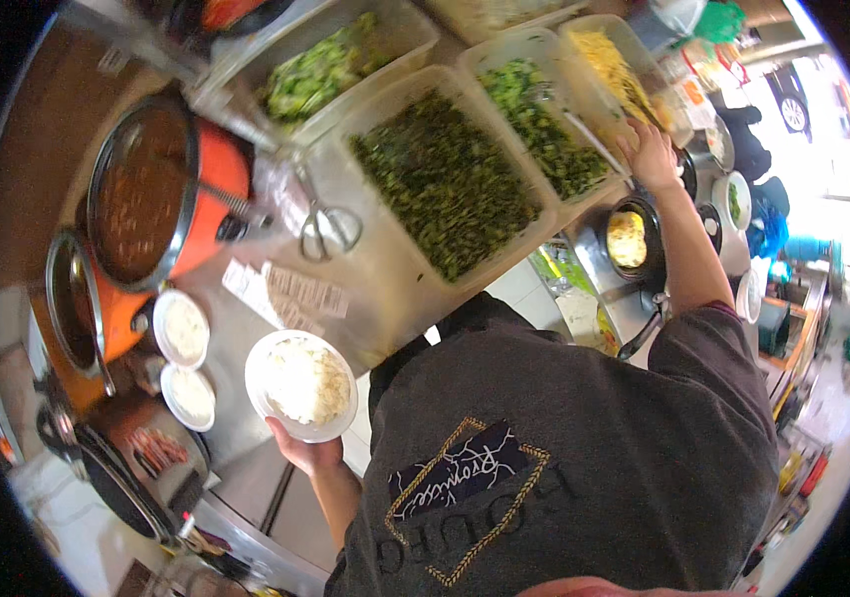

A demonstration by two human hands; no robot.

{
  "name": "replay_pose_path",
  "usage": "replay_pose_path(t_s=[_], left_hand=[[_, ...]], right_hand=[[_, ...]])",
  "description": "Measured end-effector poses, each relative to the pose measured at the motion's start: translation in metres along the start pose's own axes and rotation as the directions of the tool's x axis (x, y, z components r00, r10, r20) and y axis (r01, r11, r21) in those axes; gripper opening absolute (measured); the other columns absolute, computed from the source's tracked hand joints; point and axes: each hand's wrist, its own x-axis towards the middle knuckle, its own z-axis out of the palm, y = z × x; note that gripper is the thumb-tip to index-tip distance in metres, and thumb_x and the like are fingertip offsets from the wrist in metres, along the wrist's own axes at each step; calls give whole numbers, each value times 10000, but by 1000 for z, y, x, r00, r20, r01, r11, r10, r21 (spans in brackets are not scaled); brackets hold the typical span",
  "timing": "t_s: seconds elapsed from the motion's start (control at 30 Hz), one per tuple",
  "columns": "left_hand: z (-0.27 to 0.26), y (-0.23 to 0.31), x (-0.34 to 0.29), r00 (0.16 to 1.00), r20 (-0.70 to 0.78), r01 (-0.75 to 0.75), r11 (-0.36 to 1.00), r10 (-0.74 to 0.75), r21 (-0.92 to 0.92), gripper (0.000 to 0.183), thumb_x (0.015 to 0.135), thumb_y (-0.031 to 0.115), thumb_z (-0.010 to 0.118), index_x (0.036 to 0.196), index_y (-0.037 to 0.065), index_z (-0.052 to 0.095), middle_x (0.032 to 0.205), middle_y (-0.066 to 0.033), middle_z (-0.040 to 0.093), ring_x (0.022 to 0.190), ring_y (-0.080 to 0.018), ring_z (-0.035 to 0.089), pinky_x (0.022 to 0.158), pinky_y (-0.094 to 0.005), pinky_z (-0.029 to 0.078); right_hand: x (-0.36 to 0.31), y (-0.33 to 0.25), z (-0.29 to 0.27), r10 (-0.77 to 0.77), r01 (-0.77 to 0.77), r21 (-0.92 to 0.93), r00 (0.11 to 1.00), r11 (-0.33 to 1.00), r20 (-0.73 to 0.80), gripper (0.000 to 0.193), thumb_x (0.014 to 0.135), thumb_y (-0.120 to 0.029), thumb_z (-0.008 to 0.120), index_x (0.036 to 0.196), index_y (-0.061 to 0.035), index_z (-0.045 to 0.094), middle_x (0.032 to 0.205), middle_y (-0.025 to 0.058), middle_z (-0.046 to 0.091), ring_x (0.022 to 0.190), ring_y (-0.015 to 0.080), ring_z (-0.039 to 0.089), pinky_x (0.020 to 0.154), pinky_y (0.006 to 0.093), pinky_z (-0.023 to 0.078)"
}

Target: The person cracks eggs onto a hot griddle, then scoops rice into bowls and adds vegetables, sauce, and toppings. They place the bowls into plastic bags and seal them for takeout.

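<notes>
My left hand grips a round white bowl from below its near edge. Cooked white rice is heaped in it. My right arm stretches to the far right, where my right hand is at a clear tub of yellow shredded strips. Its fingers are curled, and what they hold, if anything, cannot be made out. Just left of that hand, a long-handled metal spoon rests in a tub of chopped greens.
Dark chopped greens fill a large tub; pale greens sit behind. Scissors lie on the steel counter. At left stand an orange pot of brown stew and two rice bowls. A black pan holds browned food at right.
</notes>
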Motion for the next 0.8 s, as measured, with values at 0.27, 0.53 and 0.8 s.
replay_pose_path(t_s=[0.27,0.53,0.8], left_hand=[[80,-16,34,945,294,84,975,-143,206,672,935,524,365,1443,98,249,1452,-140,335,1310,-352,360,1069,-520,311],[150,-46,54,874,422,124,950,-241,287,618,973,489,268,1435,79,255,1458,-142,324,1317,-344,353,1084,-508,293],[255,-127,34,848,457,131,941,-270,312,616,971,481,280,1438,81,245,1448,-152,333,1312,-340,360,1082,-492,298]], right_hand=[[29,41,-25,351,-272,-290,897,918,270,467,862,-346,595,1239,-94,481,1239,161,557,1206,333,471,942,460,421],[58,49,-31,151,-84,-243,951,966,270,664,883,-495,518,1364,-62,369,1109,177,613,1037,304,598,842,411,492],[110,92,-8,119,-121,-7,956,993,269,491,883,-495,519,1214,-135,561,986,170,653,962,339,614,805,433,486]])
